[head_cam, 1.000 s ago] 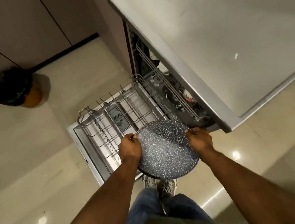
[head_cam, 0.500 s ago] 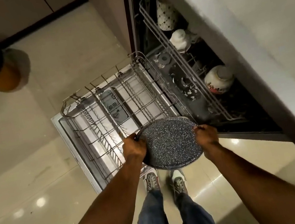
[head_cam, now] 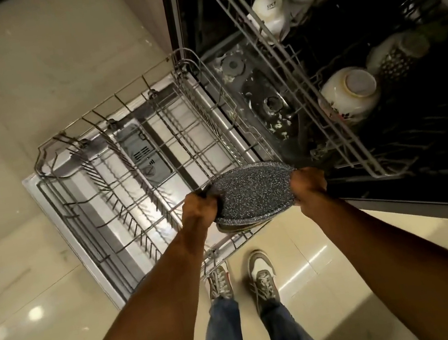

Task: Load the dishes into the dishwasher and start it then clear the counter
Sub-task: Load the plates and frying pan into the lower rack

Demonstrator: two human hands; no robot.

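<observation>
1. Two hands carry one speckled pan (head_cam: 253, 191) over the near right corner of the pulled-out lower rack (head_cam: 139, 166): the left hand (head_cam: 198, 208) is curled round its left edge, where a dark handle stub seems to sit (mostly hidden by the fingers), and the right hand (head_cam: 308, 185) is clamped on the opposite rim.
2. Handling, as a judgement: the pan looks stiff and fairly heavy, a coated metal piece that will not flex or shatter, though its stone-look finish could scratch against the wire tines. Its underside faces up, and the smooth rim may be slippery if wet, so opposite-edge grips like these suit it best.
3. Lower rack: bare wire with rows of upright tines, resting on the open dishwasher door (head_cam: 55, 215); nothing sits in it yet, so placing should be easy.
4. Upper rack (head_cam: 285, 49), part-way out, holds upturned cups (head_cam: 268, 6) and a floral bowl (head_cam: 349, 94).
5. Room: glossy pale tile floor (head_cam: 51, 65) with lamp glare, the person's trainers (head_cam: 261, 276) just beside the door's corner, and the surface above the machine barely showing at the top right (too little to describe).
</observation>
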